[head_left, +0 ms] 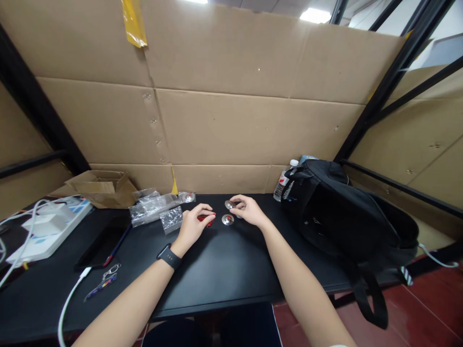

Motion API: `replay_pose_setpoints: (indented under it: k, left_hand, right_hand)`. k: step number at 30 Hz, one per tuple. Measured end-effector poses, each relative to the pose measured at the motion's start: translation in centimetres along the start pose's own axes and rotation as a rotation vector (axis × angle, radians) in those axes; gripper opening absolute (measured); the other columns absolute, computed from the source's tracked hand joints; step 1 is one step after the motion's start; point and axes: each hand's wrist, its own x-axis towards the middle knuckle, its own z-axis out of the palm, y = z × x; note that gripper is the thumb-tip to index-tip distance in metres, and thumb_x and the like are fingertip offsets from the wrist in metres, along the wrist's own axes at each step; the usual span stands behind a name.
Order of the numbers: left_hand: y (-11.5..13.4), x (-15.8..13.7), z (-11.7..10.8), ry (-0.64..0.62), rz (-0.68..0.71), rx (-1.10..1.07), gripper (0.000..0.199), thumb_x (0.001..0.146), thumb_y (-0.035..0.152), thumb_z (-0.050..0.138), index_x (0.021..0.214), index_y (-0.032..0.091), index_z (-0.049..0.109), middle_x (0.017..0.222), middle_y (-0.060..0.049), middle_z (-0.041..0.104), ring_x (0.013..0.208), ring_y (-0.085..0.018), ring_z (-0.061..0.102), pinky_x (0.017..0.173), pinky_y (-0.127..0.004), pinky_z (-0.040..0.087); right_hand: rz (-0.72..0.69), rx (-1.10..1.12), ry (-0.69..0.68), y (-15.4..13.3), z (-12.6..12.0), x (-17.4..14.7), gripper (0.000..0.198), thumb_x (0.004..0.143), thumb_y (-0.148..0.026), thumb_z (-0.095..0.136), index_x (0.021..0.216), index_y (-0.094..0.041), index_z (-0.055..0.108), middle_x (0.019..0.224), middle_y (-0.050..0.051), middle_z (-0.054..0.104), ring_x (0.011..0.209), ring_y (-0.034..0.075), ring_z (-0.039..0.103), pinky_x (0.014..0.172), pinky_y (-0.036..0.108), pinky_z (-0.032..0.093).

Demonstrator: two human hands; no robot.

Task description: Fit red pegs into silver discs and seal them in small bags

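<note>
My left hand [195, 222], with a dark watch on its wrist, is closed over a small red object [207, 220] that its fingers partly hide. My right hand [249, 210] pinches a round, shiny metal disc [229, 205] between thumb and fingers, slightly above the black table. Just in front of it, a second metal disc [227, 220] with a raised centre lies flat between my two hands. Beside my left hand is a block in clear plastic wrap [171, 220]. What lies under my right palm is mostly hidden.
Crumpled clear plastic bags [152, 206] and an open brown paper bag [104, 188] stand at the back left. Further left are a phone [103, 243], a keyring [104, 282] and a white power strip [47, 233]. A black backpack [347, 217] and water bottle [284, 183] occupy the right.
</note>
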Motion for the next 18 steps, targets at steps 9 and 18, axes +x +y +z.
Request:
replay_pose_setpoints:
  k: [9,18]
  left_hand:
    - [-0.5,0.3,0.2,0.073,-0.017,-0.121,0.024,0.089,0.034,0.065,0.108,0.022,0.057,0.105,-0.007,0.073,0.096,-0.024,0.074,0.090,-0.037,0.053]
    - [-0.1,0.0,0.4,0.001,0.020,-0.168,0.013,0.095,0.031,0.055,0.105,0.024,0.052,0.101,-0.005,0.075,0.103,-0.021,0.072,0.095,-0.036,0.054]
  right_hand:
    - [-0.048,0.381,-0.003,-2.1,5.6,-0.4,0.040,0.069,-0.038,0.083,0.102,-0.021,0.069,0.122,0.009,0.070,0.078,0.014,0.065,0.062,0.027,0.054]
    - [-0.039,0.378,0.114,-2.3,4.8,-0.2,0.033,0.072,-0.038,0.081,0.096,-0.021,0.068,0.126,0.011,0.070,0.088,0.018,0.068,0.071,0.030,0.054]
